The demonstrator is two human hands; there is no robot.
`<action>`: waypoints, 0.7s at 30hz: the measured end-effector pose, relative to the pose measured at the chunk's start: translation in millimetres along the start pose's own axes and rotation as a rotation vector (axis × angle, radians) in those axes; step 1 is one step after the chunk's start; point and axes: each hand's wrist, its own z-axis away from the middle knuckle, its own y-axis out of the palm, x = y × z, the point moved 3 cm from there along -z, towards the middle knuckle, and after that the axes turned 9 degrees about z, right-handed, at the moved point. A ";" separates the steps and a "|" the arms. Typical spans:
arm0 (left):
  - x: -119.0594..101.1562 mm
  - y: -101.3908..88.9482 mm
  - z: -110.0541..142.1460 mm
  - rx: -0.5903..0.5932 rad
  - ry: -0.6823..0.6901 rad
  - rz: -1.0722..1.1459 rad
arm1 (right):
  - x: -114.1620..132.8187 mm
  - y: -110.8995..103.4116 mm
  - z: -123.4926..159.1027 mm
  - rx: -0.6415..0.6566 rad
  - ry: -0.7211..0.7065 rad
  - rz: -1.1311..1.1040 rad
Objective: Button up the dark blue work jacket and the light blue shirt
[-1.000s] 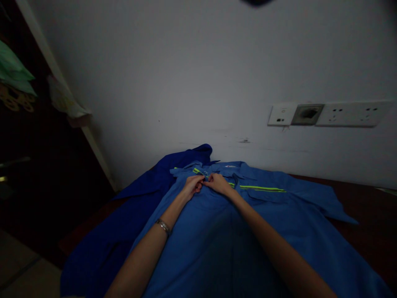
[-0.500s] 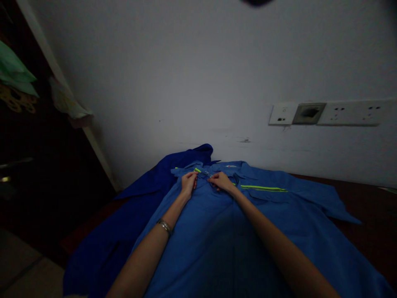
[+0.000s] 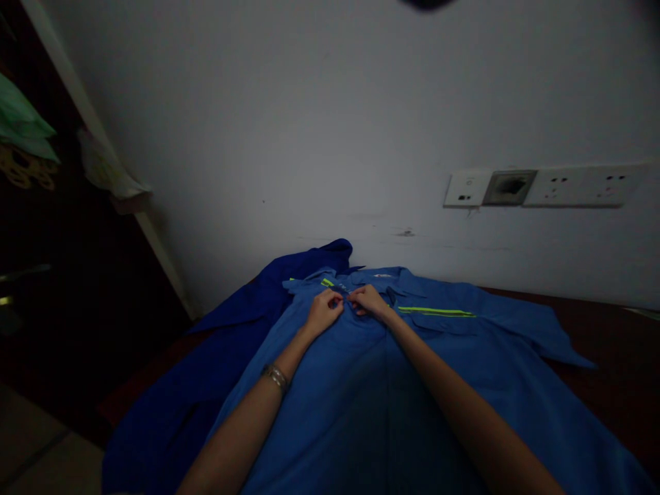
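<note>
Dim light falls on a pale wall across the upper frame, with sockets at the right and a dark door down the left side. Green cloth hangs at the upper left. Along the bottom, a dark red table bears a light blue shirt, spread from the centre to the lower right, with yellow-green stripes across its chest. It partly covers a deep blue garment at the lower left.

Near the centre, the left hand and right hand are just beside each other at the shirt's chest, fingers bent inward; whether they pinch cloth cannot be told. A bracelet circles the left wrist.
</note>
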 end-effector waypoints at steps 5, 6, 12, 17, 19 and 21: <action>2.7 4.4 2.4 0.087 0.001 -0.043 | 1.4 -0.1 2.9 0.007 0.020 -0.019; 3.9 4.3 2.3 0.086 0.001 -0.052 | 1.8 0.2 3.2 0.008 0.022 -0.018; 8.7 4.1 2.2 0.107 0.021 -0.117 | 0.7 2.2 0.8 0.011 0.029 0.003; 1.6 6.1 5.5 0.124 0.080 -0.161 | 2.5 1.6 0.7 0.016 0.015 0.013; -2.6 7.2 6.7 0.150 0.087 -0.186 | 4.3 1.3 1.5 0.018 0.008 0.020; -6.1 7.5 7.5 0.166 0.082 -0.207 | 5.8 1.1 2.0 0.016 -0.001 0.034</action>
